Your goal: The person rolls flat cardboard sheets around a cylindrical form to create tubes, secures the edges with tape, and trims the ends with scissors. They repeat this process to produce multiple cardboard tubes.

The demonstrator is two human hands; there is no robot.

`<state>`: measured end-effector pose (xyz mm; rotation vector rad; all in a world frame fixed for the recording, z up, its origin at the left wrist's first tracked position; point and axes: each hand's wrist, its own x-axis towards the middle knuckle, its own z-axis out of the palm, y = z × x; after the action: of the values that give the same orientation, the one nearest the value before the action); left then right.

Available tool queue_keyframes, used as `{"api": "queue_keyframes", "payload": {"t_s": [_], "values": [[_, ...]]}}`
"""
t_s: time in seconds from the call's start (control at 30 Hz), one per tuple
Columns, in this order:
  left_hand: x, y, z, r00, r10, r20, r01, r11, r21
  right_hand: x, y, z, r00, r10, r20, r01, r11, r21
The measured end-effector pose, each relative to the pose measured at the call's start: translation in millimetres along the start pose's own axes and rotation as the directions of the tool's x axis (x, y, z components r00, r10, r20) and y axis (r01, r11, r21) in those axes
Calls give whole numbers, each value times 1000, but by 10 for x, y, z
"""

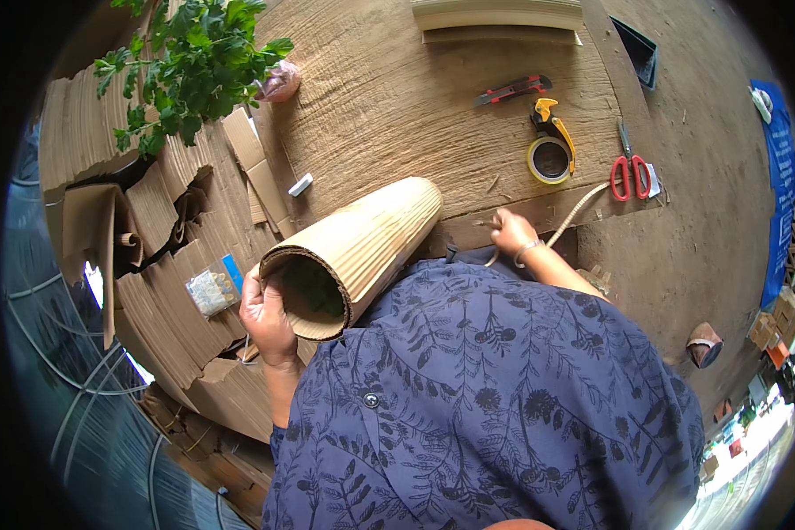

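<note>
My left hand (271, 321) grips the rim of a rolled corrugated cardboard tube (377, 242), thumb inside the opening. The tube lies aslant across the table's front edge and against my shirt, its open end towards me. Green leaves (315, 285) show dimly inside it; how far they reach is hidden. To the right of the tube, my right hand (515, 230) is closed at the table edge with a short end poking out of the fingers. This seems to be part of the beige cord (576, 211), which passes behind my wrist.
Red-handled scissors (628, 165), a tape roll in a yellow cutter (550, 149) and a utility knife (513, 90) lie on the wooden table (397, 93). Stacked cardboard (165, 318) and a leafy plant (199, 66) with a pink-wrapped base stand left. Cardboard sheets (497, 16) lie at the far edge.
</note>
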<state>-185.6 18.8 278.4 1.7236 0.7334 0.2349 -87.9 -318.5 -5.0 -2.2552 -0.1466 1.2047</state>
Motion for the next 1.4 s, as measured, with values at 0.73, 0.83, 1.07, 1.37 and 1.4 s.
{"api": "queue_keyframes", "payload": {"t_s": [0.73, 0.83, 1.07, 1.37, 1.4], "values": [[129, 17, 16, 923, 241, 300, -206, 968, -146, 206, -278, 153, 945, -59, -322, -51, 946, -322], [165, -31, 6, 872, 342, 351, -344, 937, -57, -469, -265, 429, 949, -36, -313, -64, 952, -300], [390, -23, -87, 719, 422, 553, -511, 860, 8, -1696, 161, 1268, 859, 140, -492, -228, 966, -123], [322, 126, -24, 771, 319, 552, -443, 890, 104, -3193, 2199, 1720, -203, 755, -624, -143, 607, 781], [322, 116, -14, 782, 311, 540, -415, 907, 78, -3499, 2476, 1810, -347, 740, -576, -186, 548, 816]]}}
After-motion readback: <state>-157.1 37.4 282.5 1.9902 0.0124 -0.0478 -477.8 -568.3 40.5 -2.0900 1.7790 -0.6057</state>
